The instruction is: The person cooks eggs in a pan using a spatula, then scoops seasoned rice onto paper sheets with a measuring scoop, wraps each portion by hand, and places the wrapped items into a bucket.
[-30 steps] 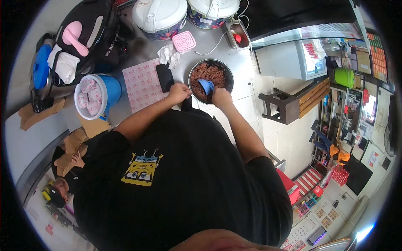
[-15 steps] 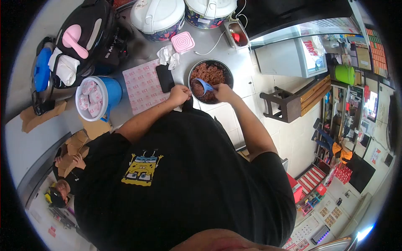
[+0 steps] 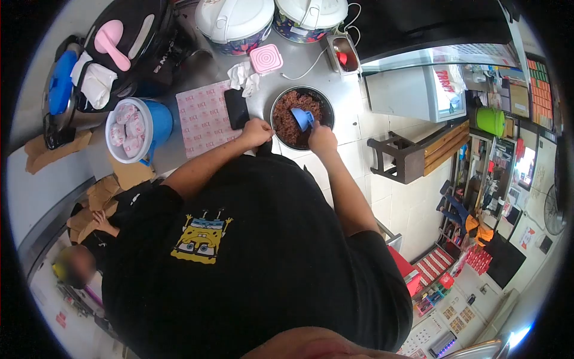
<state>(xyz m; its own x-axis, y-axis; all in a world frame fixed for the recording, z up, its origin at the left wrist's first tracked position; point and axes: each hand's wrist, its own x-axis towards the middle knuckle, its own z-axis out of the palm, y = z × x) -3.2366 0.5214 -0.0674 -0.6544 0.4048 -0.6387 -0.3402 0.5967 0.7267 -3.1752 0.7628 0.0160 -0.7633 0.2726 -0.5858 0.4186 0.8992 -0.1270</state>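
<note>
A round dark pot (image 3: 327,107) with a silver rim stands at the counter's near edge, holding crumbly reddish-brown food (image 3: 293,99) that looks like cooked rice. My right hand (image 3: 323,141) is closed around the handle of a blue scoop (image 3: 302,118), whose bowl lies tilted in the food. At the pot's left rim, my left hand (image 3: 257,133) is closed, its fingertips pinching the edge. A black phone-like slab (image 3: 237,109) lies just beyond that hand, on a sheet of pink printed wrapping paper (image 3: 200,122).
A blue bucket (image 3: 160,125) of wrapped bundles (image 3: 127,128) stands to the left. Behind are crumpled tissue (image 3: 242,78), a pink square lid (image 3: 266,59), two white-lidded containers (image 3: 234,18) and a metal tray (image 3: 343,54). Another person's hand (image 3: 104,222) is at cardboard, lower left.
The blue scoop has moved from the pot's left side toward its middle right and turned, with my right hand shifting slightly right and down. My left hand stays by the rim.
</note>
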